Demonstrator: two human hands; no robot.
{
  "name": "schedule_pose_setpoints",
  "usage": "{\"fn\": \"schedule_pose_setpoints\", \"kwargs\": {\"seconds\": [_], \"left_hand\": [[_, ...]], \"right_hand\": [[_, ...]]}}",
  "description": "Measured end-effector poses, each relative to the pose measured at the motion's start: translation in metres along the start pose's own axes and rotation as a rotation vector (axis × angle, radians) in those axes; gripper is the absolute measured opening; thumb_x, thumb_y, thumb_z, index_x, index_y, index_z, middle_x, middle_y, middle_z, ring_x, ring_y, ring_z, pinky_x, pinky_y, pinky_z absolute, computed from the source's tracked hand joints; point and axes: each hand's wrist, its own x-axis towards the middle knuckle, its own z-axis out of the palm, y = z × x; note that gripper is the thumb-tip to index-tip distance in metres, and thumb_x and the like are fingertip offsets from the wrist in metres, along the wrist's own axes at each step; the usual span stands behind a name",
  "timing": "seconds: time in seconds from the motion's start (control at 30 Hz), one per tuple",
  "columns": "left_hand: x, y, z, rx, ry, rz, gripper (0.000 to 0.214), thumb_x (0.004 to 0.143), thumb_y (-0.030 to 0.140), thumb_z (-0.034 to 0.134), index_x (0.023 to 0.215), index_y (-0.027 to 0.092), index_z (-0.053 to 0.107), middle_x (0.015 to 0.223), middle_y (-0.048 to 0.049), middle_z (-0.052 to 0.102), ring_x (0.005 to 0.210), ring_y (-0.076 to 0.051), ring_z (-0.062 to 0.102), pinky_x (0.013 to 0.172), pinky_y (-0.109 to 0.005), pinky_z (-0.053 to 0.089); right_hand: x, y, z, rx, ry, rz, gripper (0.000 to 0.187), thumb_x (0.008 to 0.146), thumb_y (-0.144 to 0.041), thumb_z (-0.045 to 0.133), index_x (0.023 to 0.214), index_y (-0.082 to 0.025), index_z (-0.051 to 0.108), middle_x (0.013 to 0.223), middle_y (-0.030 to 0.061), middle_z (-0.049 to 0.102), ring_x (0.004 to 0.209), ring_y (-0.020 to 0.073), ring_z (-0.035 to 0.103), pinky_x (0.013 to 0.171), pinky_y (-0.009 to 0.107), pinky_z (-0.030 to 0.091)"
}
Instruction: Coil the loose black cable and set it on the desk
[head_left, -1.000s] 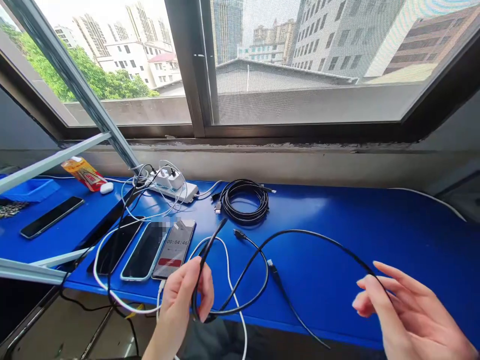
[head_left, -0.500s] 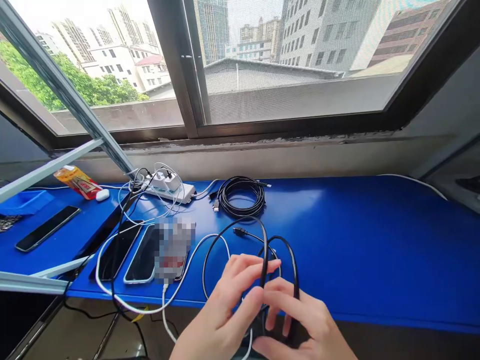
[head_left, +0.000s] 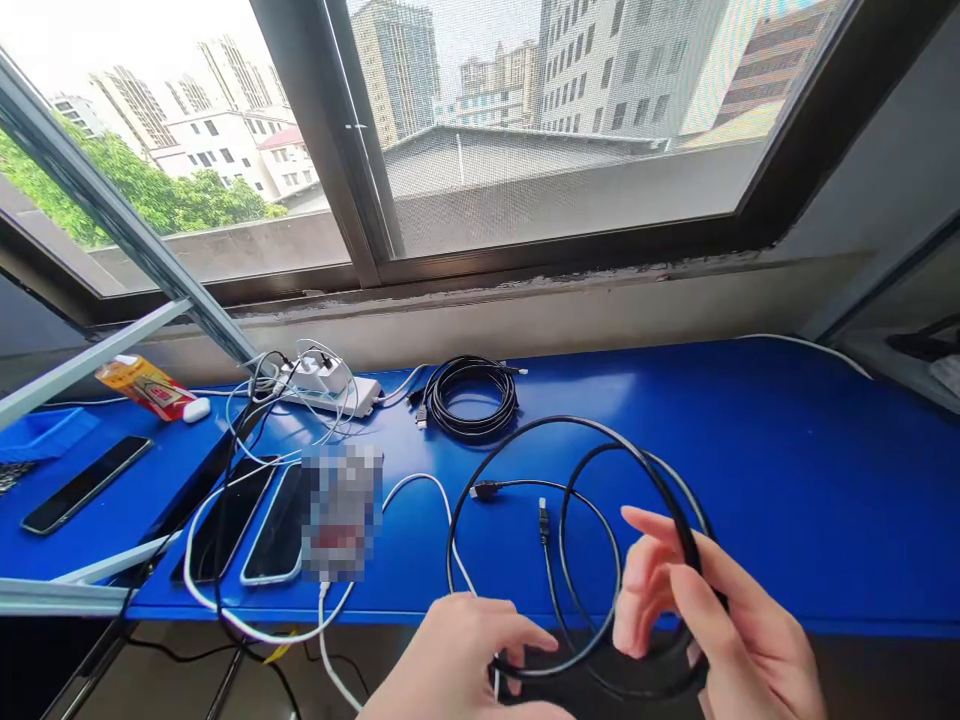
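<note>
A black cable hangs in two or three wide loops above the front of the blue table. My right hand is closed around the right side of the loops, fingers curled over the strands. At the bottom of the loops my left hand pinches the cable. Two loose connector ends of the cable dangle inside the loops.
A coiled black cable lies at the back of the table beside a white power strip with chargers. Three phones lie at the front left, with a white cable looping off the edge. Another phone is far left.
The hands have drawn apart from the middle; the right hand moved right and the cable now forms wider round loops. The view has tilted slightly.
</note>
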Motion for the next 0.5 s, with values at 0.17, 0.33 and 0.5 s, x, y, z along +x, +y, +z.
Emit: {"fn": "schedule_pose_setpoints", "kwargs": {"seconds": [0.17,0.33,0.5], "left_hand": [[-0.001,0.005,-0.013,-0.168,0.178,0.191,0.036,0.082,0.05,0.061,0.064,0.022,0.074,0.055,-0.0047,0.062,0.054,-0.013,0.049,0.057,-0.026,0.037],[0.005,0.004,-0.035,-0.827,0.558,0.26,0.044,0.074,0.06,0.066,0.062,0.018,0.067,0.043,0.0031,0.042,0.038,-0.004,0.022,0.039,-0.02,0.021],[0.006,0.008,-0.045,-1.102,0.716,0.371,0.031,0.075,0.05,0.071,0.068,0.02,0.065,0.039,0.0096,0.022,0.038,-0.004,0.015,0.038,-0.015,0.024]], "right_hand": [[0.009,0.007,-0.016,-0.094,0.059,-0.003,0.028,0.089,-0.047,0.055,0.102,-0.028,0.07,0.06,-0.0057,0.049,0.028,0.0019,0.034,0.029,0.017,0.033],[0.014,0.012,-0.023,-0.133,0.132,-0.043,0.03,0.087,-0.05,0.058,0.099,-0.026,0.072,0.062,-0.005,0.05,0.034,0.0038,0.043,0.042,0.019,0.045],[0.016,0.011,-0.026,-0.176,0.155,-0.064,0.035,0.084,-0.054,0.059,0.097,-0.025,0.073,0.062,-0.0029,0.055,0.041,0.0073,0.049,0.045,0.02,0.048]]}}
